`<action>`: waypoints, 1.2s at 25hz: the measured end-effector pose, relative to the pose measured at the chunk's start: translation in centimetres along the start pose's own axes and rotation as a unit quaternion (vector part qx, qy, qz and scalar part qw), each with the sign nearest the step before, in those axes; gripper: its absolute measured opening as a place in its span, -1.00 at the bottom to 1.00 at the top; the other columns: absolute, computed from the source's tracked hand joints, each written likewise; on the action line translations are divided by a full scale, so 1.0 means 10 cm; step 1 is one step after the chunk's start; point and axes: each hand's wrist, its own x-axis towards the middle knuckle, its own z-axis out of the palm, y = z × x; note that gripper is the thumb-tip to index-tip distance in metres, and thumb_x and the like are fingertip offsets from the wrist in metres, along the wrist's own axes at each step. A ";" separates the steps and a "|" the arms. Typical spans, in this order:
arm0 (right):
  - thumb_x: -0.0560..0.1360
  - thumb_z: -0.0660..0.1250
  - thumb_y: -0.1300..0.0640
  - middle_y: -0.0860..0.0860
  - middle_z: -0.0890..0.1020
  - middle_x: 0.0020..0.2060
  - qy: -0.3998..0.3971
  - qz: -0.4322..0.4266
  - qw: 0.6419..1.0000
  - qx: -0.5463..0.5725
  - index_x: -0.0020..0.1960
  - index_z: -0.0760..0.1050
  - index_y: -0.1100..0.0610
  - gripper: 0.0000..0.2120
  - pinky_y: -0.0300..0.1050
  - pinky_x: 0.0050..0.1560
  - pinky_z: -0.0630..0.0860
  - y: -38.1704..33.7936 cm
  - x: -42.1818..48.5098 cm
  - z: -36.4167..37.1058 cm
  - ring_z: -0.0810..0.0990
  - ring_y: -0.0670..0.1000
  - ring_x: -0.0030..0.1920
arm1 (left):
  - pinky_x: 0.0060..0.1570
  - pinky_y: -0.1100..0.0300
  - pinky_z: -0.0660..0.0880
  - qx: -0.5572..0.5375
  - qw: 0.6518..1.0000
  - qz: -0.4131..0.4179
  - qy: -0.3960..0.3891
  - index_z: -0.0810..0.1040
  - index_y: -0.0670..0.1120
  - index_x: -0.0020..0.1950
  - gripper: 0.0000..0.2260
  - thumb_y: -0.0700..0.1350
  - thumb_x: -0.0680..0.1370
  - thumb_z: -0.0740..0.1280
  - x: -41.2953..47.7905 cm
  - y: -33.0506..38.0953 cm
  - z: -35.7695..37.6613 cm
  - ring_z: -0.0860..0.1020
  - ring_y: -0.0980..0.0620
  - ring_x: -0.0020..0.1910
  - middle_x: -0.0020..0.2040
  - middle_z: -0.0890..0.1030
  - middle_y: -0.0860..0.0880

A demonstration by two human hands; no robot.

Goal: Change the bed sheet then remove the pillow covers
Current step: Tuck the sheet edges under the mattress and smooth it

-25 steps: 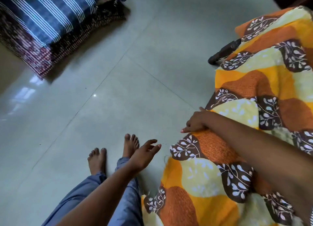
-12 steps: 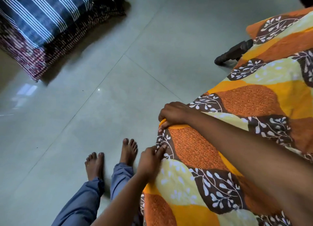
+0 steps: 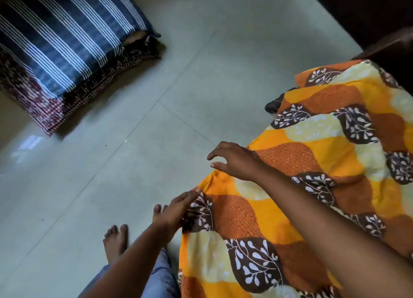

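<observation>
Lying stacked at the upper left, a blue striped pillow [image 3: 67, 40] sits on top of a maroon checked pillow [image 3: 42, 110], both in their covers, on the pale tiled floor [image 3: 134, 141]. Toward the lower middle, the person's bare left foot [image 3: 115, 239] stands flat on the tiles, with blue trousers [image 3: 161, 280] showing at the bottom edge. Just right of that, the left hand [image 3: 176, 210] reaches to the near edge of the bed sheet [image 3: 312, 186], its fingers straight and close together, laid against a brown leaf patch. Whether the thumb catches the cloth underneath cannot be told. Above and a little to the right, the right hand [image 3: 234, 161] is over the sheet's bunched orange edge with its fingers spread and gently curved, holding nothing; its forearm crosses the cloth from the lower right. The sheet, patterned in orange, yellow, cream and brown, fills the right side and drapes down to the floor. At its upper edge a dark object [image 3: 273, 105] pokes out from under the fabric.
</observation>
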 end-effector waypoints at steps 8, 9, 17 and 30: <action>0.54 0.29 0.16 0.02 0.58 0.03 0.059 0.107 0.991 0.062 0.12 0.58 0.13 -0.81 -0.28 -0.08 0.32 0.94 -0.69 -1.12 0.52 -0.03 0.02 | -0.36 0.27 0.40 0.104 0.992 0.025 -0.065 0.53 -0.04 -0.33 -0.80 0.00 0.44 0.42 0.09 1.11 0.73 0.46 0.08 -0.39 -0.38 0.48 0.00; 0.54 0.29 0.16 0.03 0.59 0.04 0.055 0.109 0.990 0.073 0.12 0.58 0.14 -0.81 -0.26 -0.07 0.34 1.04 -0.68 -1.19 0.53 -0.02 0.02 | -0.38 0.31 0.39 0.077 0.995 0.031 -0.049 0.53 -0.04 -0.23 -0.86 -0.08 0.53 0.33 0.13 1.23 0.79 0.48 0.13 -0.42 -0.34 0.50 0.00; 0.55 0.28 0.20 0.02 0.64 0.06 0.147 0.134 0.929 0.312 0.09 0.59 0.13 -0.83 -0.22 0.02 0.45 1.05 -1.01 -1.39 0.58 -0.02 0.03 | -0.15 0.21 0.36 0.195 0.977 0.078 0.044 0.49 -0.08 0.14 -0.82 -0.12 0.62 0.14 -0.48 2.38 1.19 0.52 -0.02 -0.06 0.02 0.57 -0.09; 0.53 0.24 0.08 0.15 0.61 0.11 0.480 0.413 0.722 0.279 0.15 0.55 0.20 -0.71 -0.06 0.08 0.47 1.72 -1.13 -1.86 0.56 0.17 0.12 | 0.09 0.22 0.44 0.588 0.781 0.198 -0.072 0.50 0.23 0.09 -0.79 0.18 0.47 0.29 0.46 3.90 2.44 0.59 0.13 0.04 -0.01 0.62 0.15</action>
